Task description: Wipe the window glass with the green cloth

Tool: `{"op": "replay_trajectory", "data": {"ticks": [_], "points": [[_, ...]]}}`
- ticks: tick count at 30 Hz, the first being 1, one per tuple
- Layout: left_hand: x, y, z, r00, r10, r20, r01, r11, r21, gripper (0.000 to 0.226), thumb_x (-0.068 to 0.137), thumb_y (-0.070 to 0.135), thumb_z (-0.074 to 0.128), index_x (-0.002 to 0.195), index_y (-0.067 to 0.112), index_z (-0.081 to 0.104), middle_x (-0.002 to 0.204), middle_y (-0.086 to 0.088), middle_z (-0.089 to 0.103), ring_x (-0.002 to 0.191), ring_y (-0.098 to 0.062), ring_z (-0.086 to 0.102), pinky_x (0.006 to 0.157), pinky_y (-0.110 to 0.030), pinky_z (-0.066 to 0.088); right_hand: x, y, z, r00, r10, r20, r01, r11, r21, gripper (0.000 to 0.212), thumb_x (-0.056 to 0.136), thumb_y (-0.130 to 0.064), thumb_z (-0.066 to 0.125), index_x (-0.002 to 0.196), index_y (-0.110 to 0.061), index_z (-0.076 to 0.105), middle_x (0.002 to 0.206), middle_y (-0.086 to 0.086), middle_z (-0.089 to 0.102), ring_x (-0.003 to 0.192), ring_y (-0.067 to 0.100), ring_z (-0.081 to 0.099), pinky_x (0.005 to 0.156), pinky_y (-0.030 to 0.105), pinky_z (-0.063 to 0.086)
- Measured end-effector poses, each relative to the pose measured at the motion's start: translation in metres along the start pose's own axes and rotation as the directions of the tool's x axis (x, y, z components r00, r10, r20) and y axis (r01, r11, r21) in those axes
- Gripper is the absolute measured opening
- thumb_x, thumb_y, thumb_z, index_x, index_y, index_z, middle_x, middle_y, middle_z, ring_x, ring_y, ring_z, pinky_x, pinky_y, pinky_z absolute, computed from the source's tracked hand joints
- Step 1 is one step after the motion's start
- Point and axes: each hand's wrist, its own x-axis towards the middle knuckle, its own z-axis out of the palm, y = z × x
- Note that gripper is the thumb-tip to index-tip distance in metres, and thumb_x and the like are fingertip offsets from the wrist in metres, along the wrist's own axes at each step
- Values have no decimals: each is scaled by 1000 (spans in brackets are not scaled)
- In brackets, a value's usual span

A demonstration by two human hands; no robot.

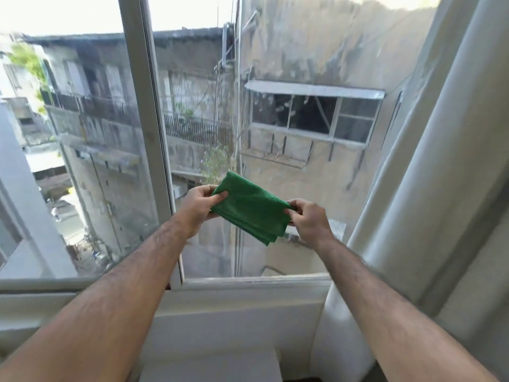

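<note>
A folded green cloth [250, 206] is stretched between both hands in front of the window glass [289, 166], at its lower part. My left hand [199, 205] pinches the cloth's left edge with thumb on top. My right hand [307, 219] pinches its right edge. The cloth hangs in several layers at its lower corner and looks slightly away from the pane; contact with the glass cannot be told. The right pane shows streaks and haze.
A white vertical frame post [150, 128] divides the right pane from the left pane [82, 150]. A white sill [242, 288] runs below. A pale curtain [429, 166] hangs at the right. Old buildings lie outside.
</note>
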Motion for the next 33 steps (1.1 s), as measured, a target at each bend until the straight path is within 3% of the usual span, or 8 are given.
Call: {"op": "replay_trajectory", "data": {"ticks": [9,14,17,22,24,26,29,33], "points": [[28,113,-16,973,230,5,-230,973,-28,5,96,11,68,101,12,69,97,-6,70,92,-23,68,71,-33,65,27,-96,-35,976,-152,-153,153,988,-6,10,98,-10,72,104,-6,79,95,16,83,90,34,81,86,52,69],[34,175,-9,926,376,-17,-376,926,-12,19,97,6,65,94,24,73,100,-4,72,98,-26,66,84,-46,61,44,-134,-56,954,-243,-174,244,970,-18,7,98,-13,73,100,-8,78,91,15,83,83,32,82,84,51,69],[34,212,-2,861,507,-37,-497,855,147,25,96,6,67,95,30,74,98,-2,73,96,-24,66,83,-44,61,58,-150,-74,940,-312,-137,311,950,-31,5,97,-14,75,98,-10,78,93,15,83,86,31,82,87,51,68],[46,259,9,718,696,-5,-576,599,556,24,96,8,68,117,18,73,104,-4,72,92,-21,64,66,-23,50,75,-156,-102,867,-478,-143,437,865,-246,26,99,-36,75,108,-12,78,101,7,82,90,20,76,78,26,56],[51,268,14,674,738,41,-557,470,685,30,95,6,69,124,12,71,108,-9,73,91,-21,63,64,-15,46,85,-150,-121,831,-525,-186,449,829,-332,26,103,-31,69,116,-10,77,112,11,82,101,24,76,85,28,55],[57,273,19,631,773,68,-549,383,743,33,94,2,69,126,8,70,113,-14,75,92,-19,62,74,-16,49,98,-141,-143,791,-566,-235,436,789,-432,31,105,-24,65,128,-5,74,126,16,78,120,30,71,103,33,54],[65,280,27,631,771,91,-521,334,785,34,93,0,69,127,7,70,118,-18,75,94,-19,63,88,-27,51,121,-127,-174,730,-602,-323,362,742,-564,41,108,-19,60,143,2,64,145,23,67,142,34,59,122,39,45],[83,277,39,653,750,103,-456,282,844,33,93,5,72,125,10,72,118,-17,77,103,-31,73,95,-35,57,157,-112,-194,702,-620,-350,299,703,-645,49,110,-17,55,155,3,51,163,27,48,159,39,39,131,43,29]]}}
